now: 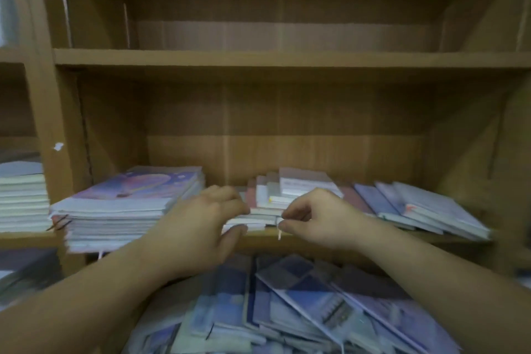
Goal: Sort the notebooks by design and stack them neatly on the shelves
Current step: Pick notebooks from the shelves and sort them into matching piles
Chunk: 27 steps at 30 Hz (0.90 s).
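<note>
While sorting is partly done, both hands work at the pink-and-white notebook pile [290, 192] on the middle shelf [264, 242].
The left hand [201, 227] and right hand [319, 217] grip its front edge with curled fingers. Left of it stands a tidy purple stack [126, 207]; right of it blue notebooks [425, 210] slump; below it a jumbled heap [301, 304] waits.

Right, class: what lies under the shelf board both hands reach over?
A loose pile of blue and purple notebooks. The shelf board hides its back; the left forearm and right forearm cover its sides.
</note>
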Available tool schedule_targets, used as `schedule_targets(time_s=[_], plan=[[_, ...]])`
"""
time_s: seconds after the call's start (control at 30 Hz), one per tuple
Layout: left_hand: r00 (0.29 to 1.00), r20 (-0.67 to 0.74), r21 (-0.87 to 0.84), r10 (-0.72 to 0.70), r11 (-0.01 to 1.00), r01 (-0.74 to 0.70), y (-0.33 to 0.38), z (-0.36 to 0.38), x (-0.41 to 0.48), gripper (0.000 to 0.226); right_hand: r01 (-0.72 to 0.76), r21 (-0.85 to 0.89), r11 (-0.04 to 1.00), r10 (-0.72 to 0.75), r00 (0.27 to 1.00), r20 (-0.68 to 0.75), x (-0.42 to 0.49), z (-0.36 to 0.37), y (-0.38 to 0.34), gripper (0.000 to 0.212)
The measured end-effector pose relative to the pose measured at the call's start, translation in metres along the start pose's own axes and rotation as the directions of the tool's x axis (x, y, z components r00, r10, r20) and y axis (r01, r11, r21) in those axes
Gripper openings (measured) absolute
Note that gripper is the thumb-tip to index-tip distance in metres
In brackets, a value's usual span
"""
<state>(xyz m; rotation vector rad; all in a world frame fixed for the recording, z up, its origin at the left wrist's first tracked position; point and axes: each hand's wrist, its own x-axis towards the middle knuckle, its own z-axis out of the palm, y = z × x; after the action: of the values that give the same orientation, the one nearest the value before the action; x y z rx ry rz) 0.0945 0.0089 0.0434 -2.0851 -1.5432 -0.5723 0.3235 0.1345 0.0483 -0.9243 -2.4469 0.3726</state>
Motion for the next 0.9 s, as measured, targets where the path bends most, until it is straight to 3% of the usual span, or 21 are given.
schedule_targets(time_s=[0.13, 0.27, 0.4, 0.47, 0.53, 0.67, 0.73, 0.83, 0.9], plan=[[0.994, 0.052, -0.202, 0.093, 0.976, -0.081, 0.054, 0.047, 0.038, 0.037, -0.045, 0.090, 0.995, 0.058, 0.987, -0.148, -0.035, -0.025, 0.061, 0.012], [0.981, 0.085, -0.290, 0.172, 0.947, -0.141, 0.091, 0.089, 0.076, 0.041, -0.138, 0.009, 0.990, 0.132, 0.929, -0.345, -0.063, -0.052, 0.122, 0.023], [0.977, 0.058, -0.311, 0.204, 0.934, -0.176, 0.119, 0.115, 0.127, 0.042, -0.164, -0.096, 0.982, 0.101, 0.878, -0.467, -0.087, -0.073, 0.170, 0.040], [0.975, 0.068, -0.285, 0.209, 0.941, -0.182, 0.133, 0.128, 0.158, 0.045, -0.164, -0.237, 0.957, 0.013, 0.845, -0.534, -0.093, -0.081, 0.185, 0.048], [0.971, 0.140, -0.227, 0.195, 0.961, -0.161, 0.143, 0.142, 0.184, 0.054, -0.225, -0.324, 0.919, 0.013, 0.838, -0.546, -0.095, -0.090, 0.199, 0.060], [0.962, 0.233, 0.009, 0.141, 0.989, -0.147, 0.155, 0.159, 0.214, 0.056, -0.400, -0.207, 0.893, 0.348, 0.904, -0.248, -0.097, -0.100, 0.225, 0.108], [0.959, 0.215, 0.116, 0.184, 0.970, -0.212, 0.159, 0.161, 0.219, 0.055, -0.422, -0.263, 0.868, 0.364, 0.900, -0.241, -0.098, -0.093, 0.234, 0.106], [0.944, 0.135, 0.211, 0.302, 0.922, -0.325, 0.158, 0.163, 0.220, 0.053, -0.432, -0.300, 0.851, 0.299, 0.866, -0.400, -0.097, -0.084, 0.237, 0.089], [0.930, 0.154, 0.306, 0.332, 0.879, -0.365, 0.156, 0.163, 0.216, 0.056, -0.441, -0.275, 0.855, 0.304, 0.854, -0.423, -0.097, -0.083, 0.236, 0.083]])
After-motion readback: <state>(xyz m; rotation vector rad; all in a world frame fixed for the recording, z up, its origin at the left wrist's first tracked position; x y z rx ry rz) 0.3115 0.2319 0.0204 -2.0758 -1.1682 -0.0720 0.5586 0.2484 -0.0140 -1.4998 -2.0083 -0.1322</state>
